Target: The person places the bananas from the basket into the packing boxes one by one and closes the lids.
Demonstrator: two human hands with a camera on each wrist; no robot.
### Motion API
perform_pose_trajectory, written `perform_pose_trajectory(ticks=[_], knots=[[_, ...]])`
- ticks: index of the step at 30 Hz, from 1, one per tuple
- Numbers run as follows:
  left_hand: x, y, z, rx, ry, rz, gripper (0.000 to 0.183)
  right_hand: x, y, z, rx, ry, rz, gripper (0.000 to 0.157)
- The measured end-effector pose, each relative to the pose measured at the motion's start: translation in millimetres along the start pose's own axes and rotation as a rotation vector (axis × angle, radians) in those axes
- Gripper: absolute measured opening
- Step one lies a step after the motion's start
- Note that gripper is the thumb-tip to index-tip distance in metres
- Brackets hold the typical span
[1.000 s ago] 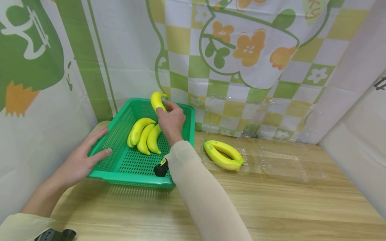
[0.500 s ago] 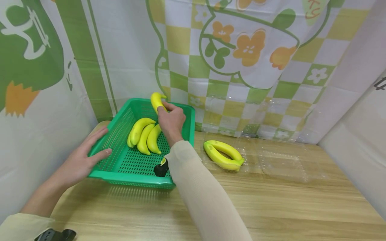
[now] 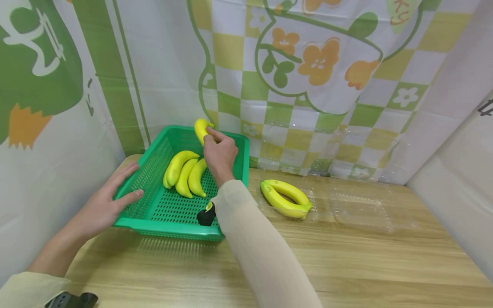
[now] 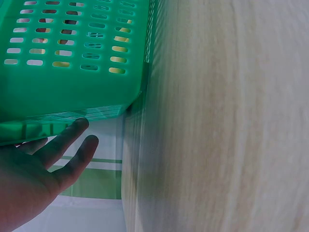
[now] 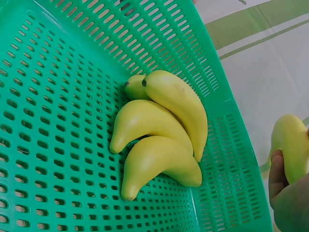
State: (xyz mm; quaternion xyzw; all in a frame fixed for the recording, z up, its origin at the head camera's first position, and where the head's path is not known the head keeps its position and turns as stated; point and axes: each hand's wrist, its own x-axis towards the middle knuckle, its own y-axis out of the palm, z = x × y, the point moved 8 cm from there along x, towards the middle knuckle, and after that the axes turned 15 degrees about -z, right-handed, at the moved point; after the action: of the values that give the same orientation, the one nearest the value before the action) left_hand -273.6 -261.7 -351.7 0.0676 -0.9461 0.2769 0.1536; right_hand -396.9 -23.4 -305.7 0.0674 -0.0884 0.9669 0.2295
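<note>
A green perforated plastic basket (image 3: 173,230) stands on the wooden table. My left hand (image 3: 98,207) touches its left wall, the thumb over the rim and the fingers stretched along the outside; in the left wrist view these fingers (image 4: 72,169) are straight. Above the back of the basket my right hand (image 3: 221,155) grips a yellow banana (image 3: 201,129) between thumb and fingers. The right wrist view also has this held banana (image 5: 291,145), at its right edge. Several more bananas (image 5: 159,157) lie side by side on the basket floor, one partly hidden under another.
Right of the basket, two bananas (image 3: 283,205) lie in a ring in a clear plastic tray. The clear plastic (image 3: 362,209) spreads on over the table (image 3: 346,265). A patterned curtain (image 3: 308,128) hangs behind, with white cloth at both sides.
My right hand and the banana in it have shifted very slightly down and right. The left hand and the basket look nearly still.
</note>
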Motion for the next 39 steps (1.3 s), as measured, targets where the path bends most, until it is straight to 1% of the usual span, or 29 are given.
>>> perform_pose_trajectory(ticks=[6, 12, 19, 29, 35, 39], knots=[[0.9, -0.1, 0.7, -0.002, 0.003, -0.004, 0.076, -1.6, -2.0, 0.5, -0.012, 0.016, -0.012, 0.032], [0.2, -0.2, 0.7, -0.007, -0.002, -0.002, 0.076, -1.8, -1.6, 0.1, -0.007, 0.023, -0.012, 0.033], [0.0, 0.2, 0.4, -0.012, -0.008, 0.003, 0.076, -1.4, -1.2, 0.3, -0.004, 0.018, -0.015, 0.030], [0.4, -0.2, -0.7, 0.004, -0.005, 0.006, 0.076, -0.1, -1.0, 0.8, -0.022, 0.009, -0.025, 0.032], [-0.2, -0.2, -1.8, 0.001, -0.010, 0.011, 0.076, -1.4, -1.2, 0.4, -0.022, 0.032, -0.019, 0.032], [-0.4, -0.1, -2.2, -0.001, -0.011, 0.010, 0.076, -0.7, -3.1, 1.6, -0.037, 0.049, -0.035, 0.032]])
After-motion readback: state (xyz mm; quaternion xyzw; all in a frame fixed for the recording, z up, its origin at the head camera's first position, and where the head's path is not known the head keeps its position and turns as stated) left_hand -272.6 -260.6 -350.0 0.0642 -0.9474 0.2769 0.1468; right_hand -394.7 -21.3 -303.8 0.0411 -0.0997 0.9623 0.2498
